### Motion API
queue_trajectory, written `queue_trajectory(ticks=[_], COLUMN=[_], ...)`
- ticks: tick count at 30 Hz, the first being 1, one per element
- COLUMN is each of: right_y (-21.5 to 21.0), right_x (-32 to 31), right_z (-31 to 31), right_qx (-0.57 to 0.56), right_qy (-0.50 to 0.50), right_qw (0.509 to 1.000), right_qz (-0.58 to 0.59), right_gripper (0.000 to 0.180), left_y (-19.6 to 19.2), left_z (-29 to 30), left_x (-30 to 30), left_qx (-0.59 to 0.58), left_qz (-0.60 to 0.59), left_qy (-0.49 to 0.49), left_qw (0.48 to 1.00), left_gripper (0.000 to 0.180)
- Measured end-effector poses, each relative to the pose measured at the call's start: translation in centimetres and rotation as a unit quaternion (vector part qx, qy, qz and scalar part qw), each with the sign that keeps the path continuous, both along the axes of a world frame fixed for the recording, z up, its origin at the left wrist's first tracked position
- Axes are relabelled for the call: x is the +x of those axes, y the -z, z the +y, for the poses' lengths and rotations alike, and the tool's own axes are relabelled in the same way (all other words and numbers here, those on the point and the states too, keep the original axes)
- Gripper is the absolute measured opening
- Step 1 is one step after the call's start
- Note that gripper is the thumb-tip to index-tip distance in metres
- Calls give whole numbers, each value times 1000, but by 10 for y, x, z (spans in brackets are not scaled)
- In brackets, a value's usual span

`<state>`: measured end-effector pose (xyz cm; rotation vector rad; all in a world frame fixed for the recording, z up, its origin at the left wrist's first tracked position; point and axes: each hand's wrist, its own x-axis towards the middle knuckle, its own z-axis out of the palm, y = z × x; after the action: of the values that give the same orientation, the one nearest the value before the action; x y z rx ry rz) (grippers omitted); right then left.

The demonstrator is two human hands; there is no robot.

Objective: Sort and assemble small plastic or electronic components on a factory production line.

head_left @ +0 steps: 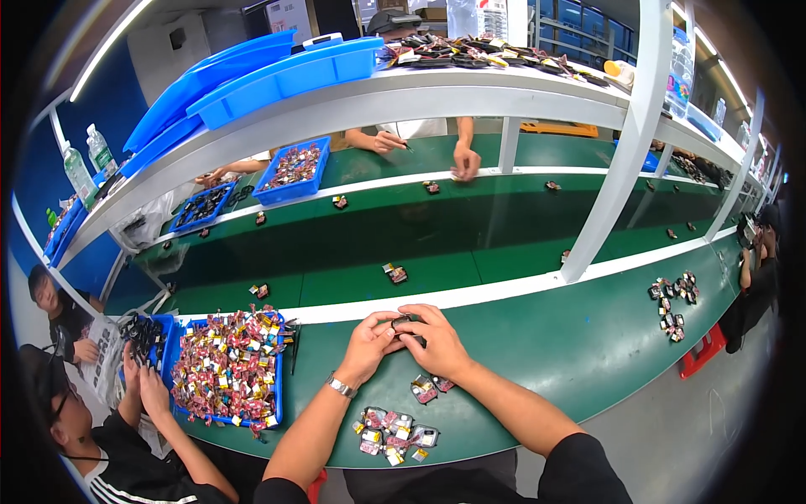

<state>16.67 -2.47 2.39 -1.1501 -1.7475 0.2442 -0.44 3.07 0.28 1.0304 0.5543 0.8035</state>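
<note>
Over the green bench, my left hand (366, 344) and my right hand (440, 344) meet, fingers closed around a small black plastic casing (403, 320). The fingers cover most of it. A metal watch band circles my left wrist. Between my forearms lie two small electronic assemblies (425, 388), dark casings with pink and white parts. Nearer to me is a looser pile of similar assemblies (393, 434) with yellow and white pieces. Left of my left arm, a blue tray (280, 370) is heaped with small parts on red wires and yellow-and-white pieces.
A conveyor belt (437, 277) runs beyond a white rail, carrying scattered assemblies. White posts (617, 160) hold a shelf with blue trays (285, 80). Another cluster of assemblies (673, 294) lies on the right. A co-worker (126, 445) sits close on my left; other people's hands work across the belt.
</note>
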Motion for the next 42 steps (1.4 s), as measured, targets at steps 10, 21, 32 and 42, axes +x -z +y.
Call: queue_trajectory(ticks=[10,21,32,42], right_y=[0,4,1,5], right_x=[-6,-9,-15,-12], right_z=[5,5,-2,-1], right_qx=[51,53,55,67], right_qy=[44,74,60,93], right_qw=[998,996,996,993], right_qz=[4,-21,-21,-29], right_gripper=[17,19,19,13], left_y=[-4,-8,3,0], left_z=[0,-3,-7,-4], left_x=[0,4,9,5], left_qx=[-15,-19,57,36], left_qz=[7,4,83,39], left_qy=[0,-11,-95,-14], left_qw=[1000,1000,990,999], left_gripper=[29,27,19,28])
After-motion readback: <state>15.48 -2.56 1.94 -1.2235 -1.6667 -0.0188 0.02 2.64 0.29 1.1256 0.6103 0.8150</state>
